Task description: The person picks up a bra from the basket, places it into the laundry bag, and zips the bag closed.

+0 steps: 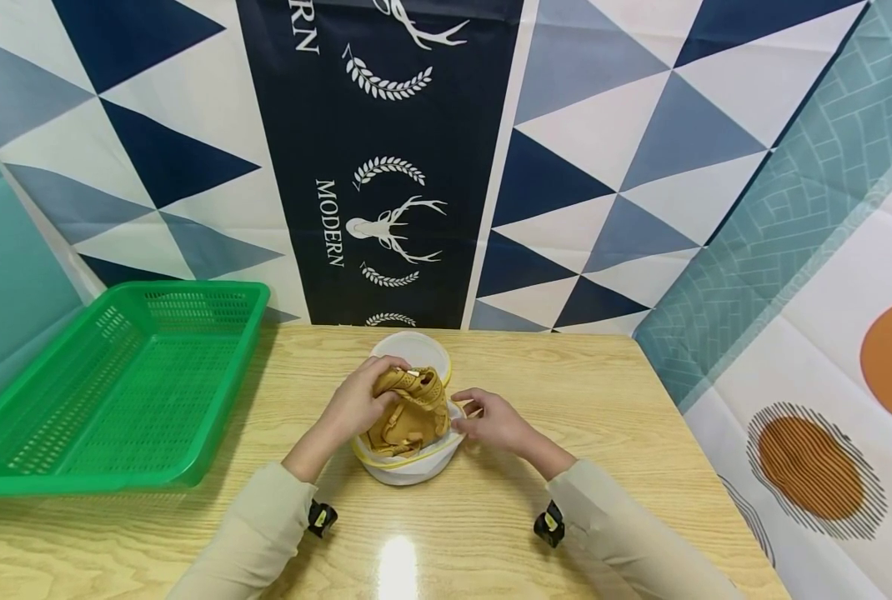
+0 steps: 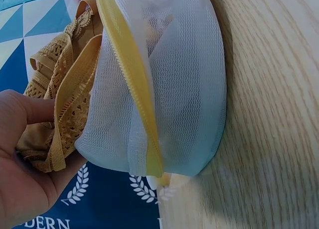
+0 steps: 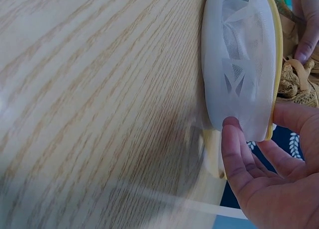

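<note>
head view, centre of the frame: a mustard-yellow lace-trimmed fabric garment [image 1: 408,423] is gripped between the thumb and fingers of the left hand [image 1: 358,400], lying partly inside an open round white mesh bag [image 1: 413,475]. the bag's yellow-zipped rim [image 3: 277,50] is held by the right hand [image 1: 497,422]. the garment is apparently being worked through the opening; next, the rim should be held wide and loose fabric guided clear.

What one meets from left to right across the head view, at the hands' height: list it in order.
Green basket → left hand → mustard lace garment → right hand → striped-edged brown oval.
</note>
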The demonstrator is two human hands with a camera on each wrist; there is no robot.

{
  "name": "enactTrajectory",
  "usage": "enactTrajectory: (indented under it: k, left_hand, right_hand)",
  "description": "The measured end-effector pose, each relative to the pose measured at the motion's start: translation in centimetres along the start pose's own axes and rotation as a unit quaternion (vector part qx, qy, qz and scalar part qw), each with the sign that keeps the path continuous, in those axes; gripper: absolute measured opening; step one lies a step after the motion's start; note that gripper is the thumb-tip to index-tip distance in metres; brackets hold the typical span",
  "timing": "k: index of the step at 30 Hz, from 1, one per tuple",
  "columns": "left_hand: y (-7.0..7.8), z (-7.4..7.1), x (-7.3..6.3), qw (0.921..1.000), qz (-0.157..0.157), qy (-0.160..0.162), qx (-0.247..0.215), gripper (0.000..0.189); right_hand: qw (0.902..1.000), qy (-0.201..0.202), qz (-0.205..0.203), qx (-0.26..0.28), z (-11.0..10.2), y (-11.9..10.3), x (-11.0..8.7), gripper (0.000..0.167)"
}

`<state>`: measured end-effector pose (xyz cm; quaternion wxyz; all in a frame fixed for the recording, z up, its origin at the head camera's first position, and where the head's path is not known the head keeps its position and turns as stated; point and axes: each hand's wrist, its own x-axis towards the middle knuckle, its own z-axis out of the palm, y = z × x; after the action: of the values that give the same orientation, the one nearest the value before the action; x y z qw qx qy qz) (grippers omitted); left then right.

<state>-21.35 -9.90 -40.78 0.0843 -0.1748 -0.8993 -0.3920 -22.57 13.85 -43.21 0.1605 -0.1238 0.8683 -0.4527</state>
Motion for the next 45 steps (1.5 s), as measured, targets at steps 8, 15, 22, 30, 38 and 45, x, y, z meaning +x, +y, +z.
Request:
enactTrajectory:
  k: [8,15,22,30,38,45]
  left_hand:
    - [-0.15,0.17,0.02,0.9999,0.006,-0.004,0.011,0.039]
    - [-0.13,0.27,0.03,0.9998,0.005,-0.008,0.017,0.039]
    - [-0.18,0.41,0.13,0.9996,0.006,-0.012,0.025,0.039]
    - [-0.16,0.41,0.17,0.9992,0.011,-0.020,0.034,0.037]
    - [-0.18,0.55,0.19,0.9984,0.018,-0.026,0.047,0.035]
    - [-0.06,0.70,0.27,0.9973,0.025,-0.026,0.064,0.033]
  right_hand:
    - [1.0000,0.006,0.004,0.004,0.04,-0.13,-0.01,0.042]
    - [1.0000,0.008,0.003,0.005,0.07,-0.12,0.00,0.041]
    - [1.0000,0.005,0.000,0.002,-0.01,0.10,0.07,0.042]
    - [1.0000,0.006,-0.001,0.001,-0.02,-0.22,-0.05,0.042]
    - [1.0000,0.004,0.002,0.000,-0.02,-0.36,-0.04,0.042]
    - [1.0000,0.003,-0.002,0.002,-0.07,-0.25,0.11,0.042]
